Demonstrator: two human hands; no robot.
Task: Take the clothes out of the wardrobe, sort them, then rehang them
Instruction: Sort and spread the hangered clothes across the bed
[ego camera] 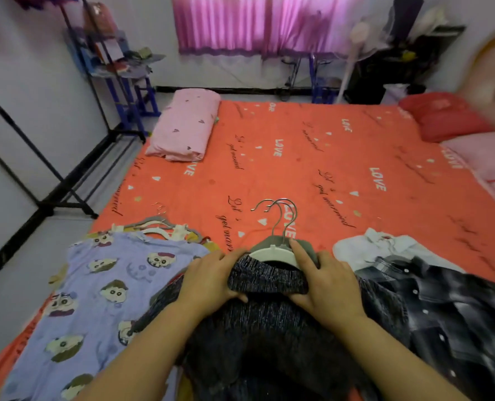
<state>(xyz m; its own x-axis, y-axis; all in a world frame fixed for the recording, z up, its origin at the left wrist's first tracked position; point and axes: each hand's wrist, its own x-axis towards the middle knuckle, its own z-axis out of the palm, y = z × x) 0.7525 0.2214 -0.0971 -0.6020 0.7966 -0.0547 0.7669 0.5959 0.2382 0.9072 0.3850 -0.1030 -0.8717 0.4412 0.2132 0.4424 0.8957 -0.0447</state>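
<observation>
dark knit garment [269,328] lies nearest, spread on the near edge of the orange bedsheet [298,157]; its rolled collar sits on a white hanger [272,254], with a grey hanger [265,243] just behind; two metal hooks [281,209] point away up the bed; left hand [211,280] grips the collar's left end, fingers curled over it and thumb beneath; right hand [324,287] pinches the collar's right end, thumb beneath, forefinger stretched along the white hanger; lilac cartoon-print garment [101,290] lies just left, on further hangers; dark plaid shirt [448,308] lies to the right, overlapping a white shirt [367,247]; folded pink quilt [185,128] rests at the far left corner; black rack frame [52,175] stands left of the bed.
</observation>
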